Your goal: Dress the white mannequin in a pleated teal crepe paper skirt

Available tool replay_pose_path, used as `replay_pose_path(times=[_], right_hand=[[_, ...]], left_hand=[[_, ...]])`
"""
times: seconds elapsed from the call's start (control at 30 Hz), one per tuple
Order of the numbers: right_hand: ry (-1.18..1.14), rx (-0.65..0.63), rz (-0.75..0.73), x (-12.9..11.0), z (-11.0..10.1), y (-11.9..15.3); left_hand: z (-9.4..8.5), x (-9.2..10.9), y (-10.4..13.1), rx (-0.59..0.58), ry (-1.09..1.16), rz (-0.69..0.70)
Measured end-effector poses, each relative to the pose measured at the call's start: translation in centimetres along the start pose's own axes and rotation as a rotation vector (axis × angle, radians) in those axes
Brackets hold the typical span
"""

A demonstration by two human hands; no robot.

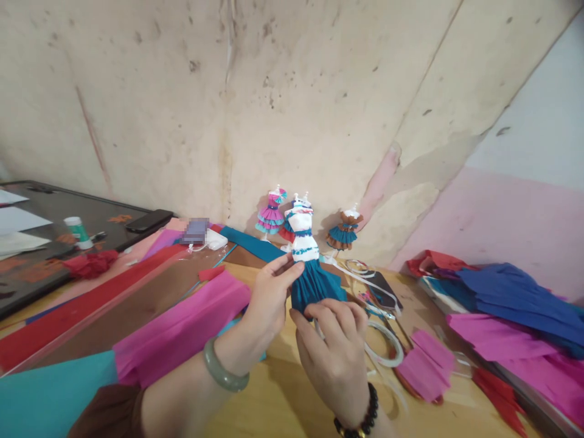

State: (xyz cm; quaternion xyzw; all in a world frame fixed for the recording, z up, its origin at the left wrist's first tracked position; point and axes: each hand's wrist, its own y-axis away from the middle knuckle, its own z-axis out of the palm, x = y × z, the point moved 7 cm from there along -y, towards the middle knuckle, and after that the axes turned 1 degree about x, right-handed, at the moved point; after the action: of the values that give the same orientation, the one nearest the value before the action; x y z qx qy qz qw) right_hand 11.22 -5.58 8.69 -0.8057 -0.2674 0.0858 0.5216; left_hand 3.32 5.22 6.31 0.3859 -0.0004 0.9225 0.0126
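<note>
A miniature dress form [302,242] with a white bodice and teal trim stands upright between my hands. Its pleated teal crepe-paper skirt [314,283] flares out to the lower right. My left hand [272,295] grips the waist from the left, thumb across the top of the skirt. At the lower hem, the fingers of my right hand [335,340] are bent and pinched on the skirt's edge; the fingertips are partly hidden. Behind stand a pink-and-blue paper dress on a form [270,214] and a brown-and-teal one [344,232].
Crepe-paper sheets, including magenta [182,325] and turquoise [59,389], cover the left. Near my right hand lie a tape roll [395,350], a dark phone [383,291] and a pink paper piece [426,365]. A blue paper pile [524,298] is far right; a glue stick [78,233] stands left.
</note>
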Motion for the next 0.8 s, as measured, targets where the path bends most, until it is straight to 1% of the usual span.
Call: replay_pose_path(times=[0.1,0.3,0.37,0.43,0.5,0.57,0.6,0.63,0.67,0.73,0.8], right_hand=[[-0.003,-0.011,-0.003,0.2,0.4,0.1],[-0.028,-0.016,-0.008,0.1,0.9,0.1],[-0.072,-0.041,0.002,-0.1,0.6,-0.3],[-0.160,-0.059,0.011,-0.1,-0.1,-0.7],[-0.262,-0.022,0.042,0.4,-1.2,-1.0],[-0.324,0.074,0.140,1.9,-2.4,-1.0],[-0.332,0.112,0.213,2.9,-2.7,-0.9],[-0.332,0.117,0.301,4.0,-2.7,-0.6],[-0.338,0.096,0.402,5.1,-2.2,-0.3],[-0.407,-0.026,0.599,6.7,-0.5,0.7],[-0.525,-0.150,0.767,7.3,1.4,1.7]], left_hand=[[-0.2,0.3,-0.3,0.006,-0.016,0.035],[-0.1,0.4,-0.4,-0.033,-0.039,0.051],[-0.2,0.4,-0.5,-0.038,-0.043,0.063],[-0.3,0.4,-0.9,-0.041,-0.051,0.070],[-0.5,0.6,-1.2,-0.057,-0.069,0.073],[-0.5,0.8,-1.5,-0.083,-0.094,0.082],[-0.4,0.9,-1.5,-0.099,-0.106,0.087],[-0.3,1.1,-1.5,-0.115,-0.116,0.090],[-0.2,1.1,-1.4,-0.127,-0.125,0.090],[0.1,1.1,-1.1,-0.149,-0.140,0.073],[0.4,0.8,-0.8,-0.162,-0.144,0.053]])
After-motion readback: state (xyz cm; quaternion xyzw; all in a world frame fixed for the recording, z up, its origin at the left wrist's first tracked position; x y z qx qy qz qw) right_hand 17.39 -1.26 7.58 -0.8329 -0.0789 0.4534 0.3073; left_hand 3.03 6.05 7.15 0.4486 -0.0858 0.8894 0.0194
